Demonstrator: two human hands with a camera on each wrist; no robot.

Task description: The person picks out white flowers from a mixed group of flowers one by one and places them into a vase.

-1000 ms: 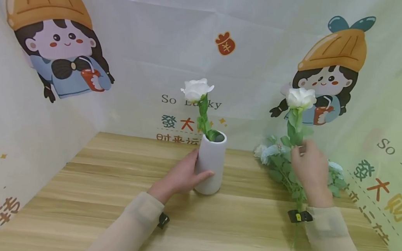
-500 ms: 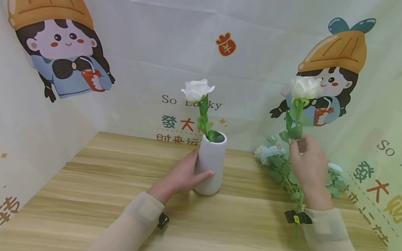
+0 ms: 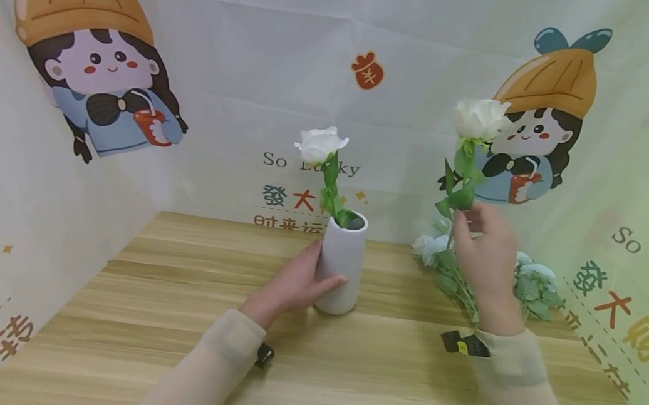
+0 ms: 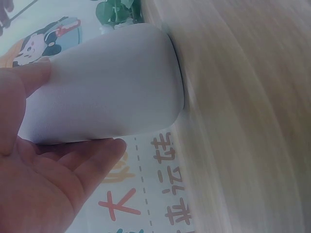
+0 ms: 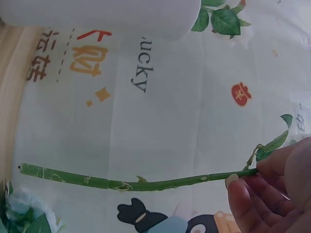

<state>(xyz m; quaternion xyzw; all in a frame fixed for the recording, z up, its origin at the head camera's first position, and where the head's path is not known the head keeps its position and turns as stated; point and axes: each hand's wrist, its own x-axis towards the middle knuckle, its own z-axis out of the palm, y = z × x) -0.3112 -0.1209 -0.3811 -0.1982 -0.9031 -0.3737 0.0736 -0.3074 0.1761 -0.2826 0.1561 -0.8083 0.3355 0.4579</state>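
Observation:
A white vase (image 3: 341, 266) stands upright on the wooden table, holding one white rose (image 3: 321, 144) that leans left out of its mouth. My left hand (image 3: 295, 282) grips the vase low on its left side, thumb across the front and fingers behind. In the left wrist view the vase's base meets the tabletop. My right hand (image 3: 486, 251) pinches a second white rose (image 3: 480, 119) by its stem, just under the leaves, bloom up. The right wrist view shows its bare green stem (image 5: 141, 185) running down from the fingertips, its cut end free.
Several pale blue-white flowers with green leaves (image 3: 536, 286) lie on the table (image 3: 181, 318) at the right, behind my right hand. A printed cloth backdrop (image 3: 243, 65) hangs along the back and both sides. Black straps (image 3: 464, 344) sit at my wrists.
My right hand has lifted the second rose higher and then shifted it left, away from the flowers on the table. My left hand and the vase stay in place.

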